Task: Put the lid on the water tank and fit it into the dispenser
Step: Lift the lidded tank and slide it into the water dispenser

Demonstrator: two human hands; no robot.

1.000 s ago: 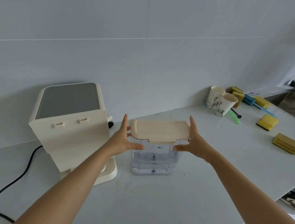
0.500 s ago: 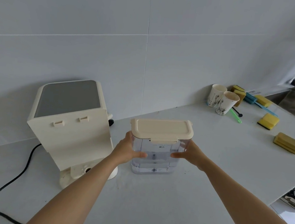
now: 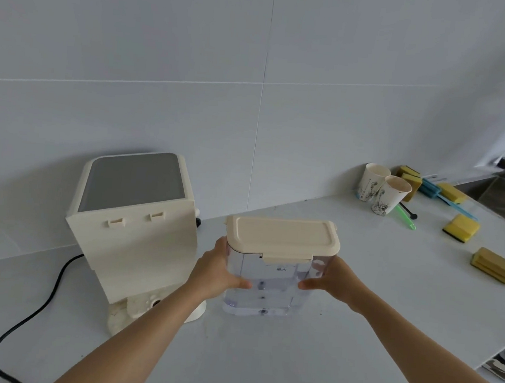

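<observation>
Left hand (image 3: pixel 213 275) and right hand (image 3: pixel 333 279) clasp opposite sides of the clear plastic water tank (image 3: pixel 263 284), above the pale grey tabletop (image 3: pixel 261 360). The cream rectangular lid (image 3: pixel 282 235) sits on the tank. The cream box-shaped dispenser (image 3: pixel 133 226) stands just left.

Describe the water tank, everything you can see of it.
The tank is a clear plastic box, roughly upright, with a cream lid sitting on top and a latch tab hanging over its front edge. A small dark marking shows under the tab. The left hand and right hand grip its sides. It is just right of the dispenser, over the counter; whether its base touches the counter is unclear.
</observation>
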